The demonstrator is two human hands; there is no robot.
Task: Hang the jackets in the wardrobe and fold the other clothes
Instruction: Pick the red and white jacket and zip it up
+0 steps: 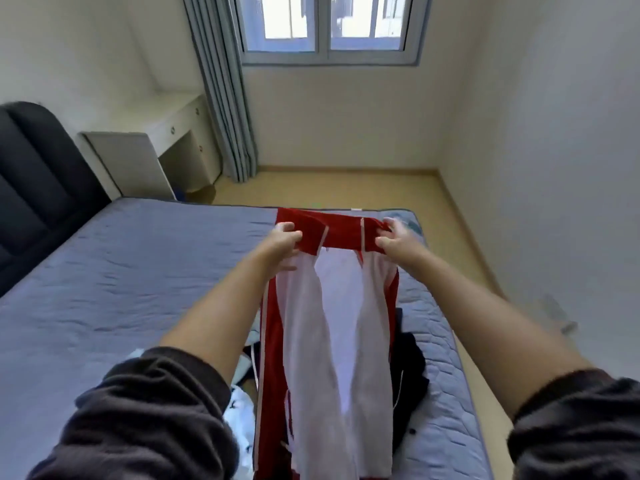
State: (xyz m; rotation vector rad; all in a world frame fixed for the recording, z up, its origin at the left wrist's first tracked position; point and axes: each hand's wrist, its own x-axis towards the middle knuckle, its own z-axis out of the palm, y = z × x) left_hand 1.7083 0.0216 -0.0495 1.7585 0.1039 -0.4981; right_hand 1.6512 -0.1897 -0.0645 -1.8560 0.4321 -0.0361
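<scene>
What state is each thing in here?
red and white garment: held up by its top edge, unfolded
left hand: grips the garment's top edge
right hand: grips the garment's top edge
dark garment: crumpled on the bed
white garment: crumpled on the bed
curtain: drawn aside
window: shut

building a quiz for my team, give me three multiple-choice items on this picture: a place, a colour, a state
1. Where does the dark garment lie?
A) on the floor
B) on the bed, right of the held garment
C) on the desk

2. What colours has the held garment?
A) red and white
B) green and black
C) all blue

3. How are the hands?
A) both open
B) only the left grips
C) left hand and right hand both grip the garment

Answers: B, it rests on the sheet; A, red band above white panels; C, both pinch the red band.
</scene>
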